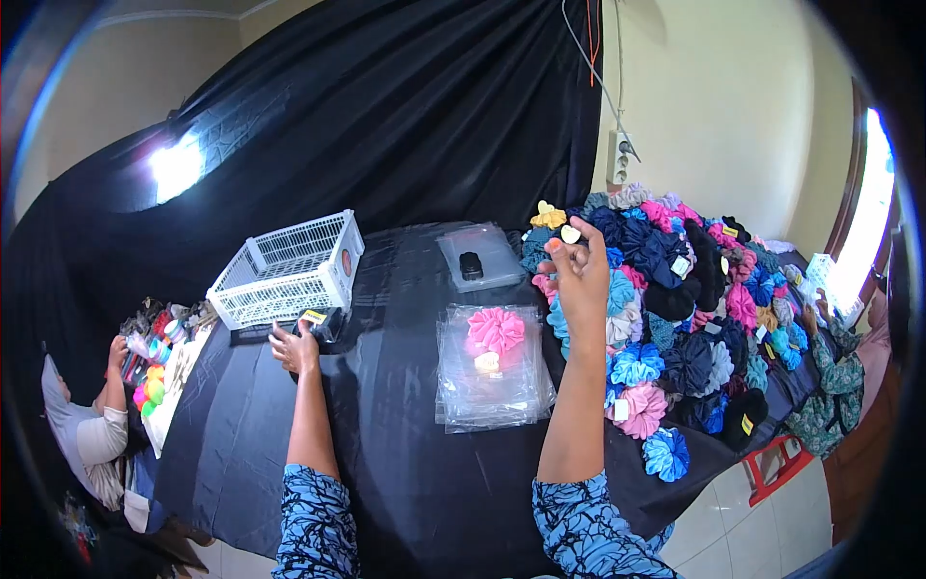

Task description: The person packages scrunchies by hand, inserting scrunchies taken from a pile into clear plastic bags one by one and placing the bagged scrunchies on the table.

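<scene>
My left hand (295, 349) is by the front of a white plastic basket (280, 311), its fingers apart beside a dark item with a yellow label (314, 317); whether it touches the item is unclear. My right hand (582, 259) is raised at the left edge of a large pile of scrunchies (656, 246), fingers bent around a small cream piece (570, 234). Between my arms lies a stack of clear plastic bags (492, 396), with a pink scrunchie (496, 330) and a small cream piece (487, 362) on or in the top bag.
Behind the stack, a black object (470, 265) sits on more clear bags (497, 253). One person (96, 439) is at the far left beside colourful items (154, 386); another person (830, 386) is at the far right. A red stool (783, 471) stands at the lower right.
</scene>
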Demonstrator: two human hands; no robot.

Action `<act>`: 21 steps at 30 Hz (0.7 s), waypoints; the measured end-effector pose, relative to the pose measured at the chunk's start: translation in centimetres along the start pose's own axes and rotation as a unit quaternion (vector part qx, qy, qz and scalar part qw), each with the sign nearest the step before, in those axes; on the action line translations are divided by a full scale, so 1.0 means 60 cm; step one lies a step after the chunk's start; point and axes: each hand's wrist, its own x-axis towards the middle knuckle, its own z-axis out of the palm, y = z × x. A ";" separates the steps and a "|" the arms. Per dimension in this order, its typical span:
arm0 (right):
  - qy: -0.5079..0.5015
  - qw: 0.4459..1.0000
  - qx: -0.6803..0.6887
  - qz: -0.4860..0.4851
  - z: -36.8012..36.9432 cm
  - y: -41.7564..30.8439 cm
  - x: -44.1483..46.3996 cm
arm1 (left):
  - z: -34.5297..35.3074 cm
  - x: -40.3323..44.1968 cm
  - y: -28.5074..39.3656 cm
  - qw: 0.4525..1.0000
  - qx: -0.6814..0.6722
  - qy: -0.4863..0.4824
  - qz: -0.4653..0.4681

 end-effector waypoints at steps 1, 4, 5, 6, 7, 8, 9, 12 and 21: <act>-0.001 1.000 0.006 0.002 -0.002 0.002 0.002 | -0.007 -0.004 0.008 0.999 -0.026 0.015 0.024; 0.001 1.000 0.011 0.008 -0.003 -0.001 0.002 | -0.023 -0.015 0.045 0.982 -0.103 0.068 0.143; -0.012 1.000 0.006 0.016 -0.004 -0.001 0.002 | -0.028 -0.019 0.058 0.957 -0.163 0.093 0.223; -0.026 0.999 0.002 0.025 -0.005 -0.002 0.002 | -0.041 -0.027 0.079 0.957 -0.164 0.091 0.223; -0.028 0.999 -0.002 0.022 -0.004 -0.002 0.001 | -0.053 -0.035 0.101 0.941 -0.204 0.017 0.269; -0.027 0.999 -0.003 0.021 -0.004 0.003 0.001 | -0.064 -0.047 0.124 0.917 -0.242 -0.057 0.312; -0.059 0.998 -0.022 0.015 -0.005 0.011 0.002 | -0.077 -0.064 0.147 0.895 -0.263 -0.096 0.349; -0.100 0.992 -0.078 0.019 -0.005 0.021 -0.004 | -0.076 -0.120 0.199 0.819 -0.336 -0.262 0.385; -0.372 0.864 -0.334 -0.059 0.012 0.112 -0.016 | -0.013 -0.274 0.214 0.820 -0.184 -0.381 0.386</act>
